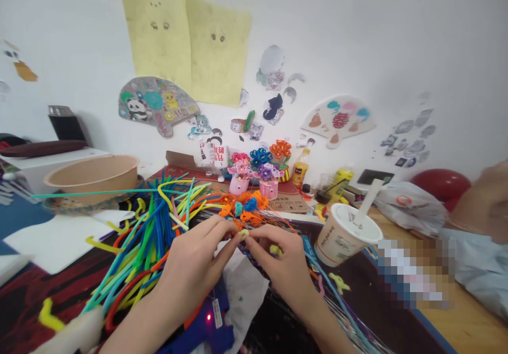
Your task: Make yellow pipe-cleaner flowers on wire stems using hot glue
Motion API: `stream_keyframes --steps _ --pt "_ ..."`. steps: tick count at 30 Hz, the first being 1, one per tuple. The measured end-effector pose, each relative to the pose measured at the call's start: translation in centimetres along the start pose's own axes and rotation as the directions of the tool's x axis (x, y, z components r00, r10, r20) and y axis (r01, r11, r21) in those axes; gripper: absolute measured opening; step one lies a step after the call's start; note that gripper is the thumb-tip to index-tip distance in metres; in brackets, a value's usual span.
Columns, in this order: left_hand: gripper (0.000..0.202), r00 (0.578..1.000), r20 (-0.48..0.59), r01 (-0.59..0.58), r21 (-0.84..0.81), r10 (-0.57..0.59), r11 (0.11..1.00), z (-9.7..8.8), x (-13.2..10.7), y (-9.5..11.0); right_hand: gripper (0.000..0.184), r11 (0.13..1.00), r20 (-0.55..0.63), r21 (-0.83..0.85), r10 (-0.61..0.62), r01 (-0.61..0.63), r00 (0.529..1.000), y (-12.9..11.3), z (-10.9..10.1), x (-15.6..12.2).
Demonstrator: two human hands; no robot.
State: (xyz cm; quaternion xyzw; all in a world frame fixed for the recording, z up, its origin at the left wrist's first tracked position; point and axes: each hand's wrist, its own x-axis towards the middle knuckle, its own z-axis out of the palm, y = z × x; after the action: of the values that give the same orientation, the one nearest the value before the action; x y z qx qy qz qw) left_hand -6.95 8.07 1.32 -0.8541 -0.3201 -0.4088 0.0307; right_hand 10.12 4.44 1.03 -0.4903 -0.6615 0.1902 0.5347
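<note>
Between the fingertips of both hands is a small pale-yellow loop of pipe cleaner [243, 233]. My left hand [202, 251] pinches it from one side, and my right hand [283, 256] from the other. A second yellow-green fuzzy piece [275, 250] shows beside the right fingers; I cannot tell whether it is held. Below my wrists lies a blue glue gun [218, 319] with a red light on, next to a crumpled white paper [248, 290]. Left of my hands spreads a pile of coloured pipe cleaners [146, 237]. Just beyond the fingertips sit orange and blue pipe-cleaner flowers [250, 206].
A lidded paper cup with a straw [337, 237] stands right of my hands. Behind are potted pipe-cleaner flowers [269, 179] and a juice bottle [300, 169]. A beige basin [93, 177] is at left. Another person's blurred hand [484, 200] reaches in at far right, by a plastic bag [413, 206].
</note>
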Motion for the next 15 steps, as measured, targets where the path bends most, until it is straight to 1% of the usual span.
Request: stream_keyframes --steps 5,8,11,15 --pt "0.018 0.992 0.029 -0.128 0.140 0.125 0.982 0.44 -0.31 -0.37 0.019 0.998 0.077 -0.064 -0.009 0.014 0.997 0.04 0.09 0.12" --pt "0.024 0.985 0.051 -0.172 0.174 0.166 0.970 0.61 -0.33 -0.49 0.021 0.993 0.083 -0.115 -0.004 0.014 0.997 0.14 0.18 0.21" --pt "0.026 0.979 0.065 -0.200 0.194 0.191 0.960 0.57 -0.29 -0.49 0.025 0.989 0.083 -0.149 0.004 0.008 0.997 0.18 0.24 0.25" --pt "0.024 0.981 0.069 -0.190 0.201 0.179 0.961 0.54 -0.36 -0.49 0.026 0.993 0.118 -0.118 0.005 0.009 0.993 0.15 0.23 0.26"
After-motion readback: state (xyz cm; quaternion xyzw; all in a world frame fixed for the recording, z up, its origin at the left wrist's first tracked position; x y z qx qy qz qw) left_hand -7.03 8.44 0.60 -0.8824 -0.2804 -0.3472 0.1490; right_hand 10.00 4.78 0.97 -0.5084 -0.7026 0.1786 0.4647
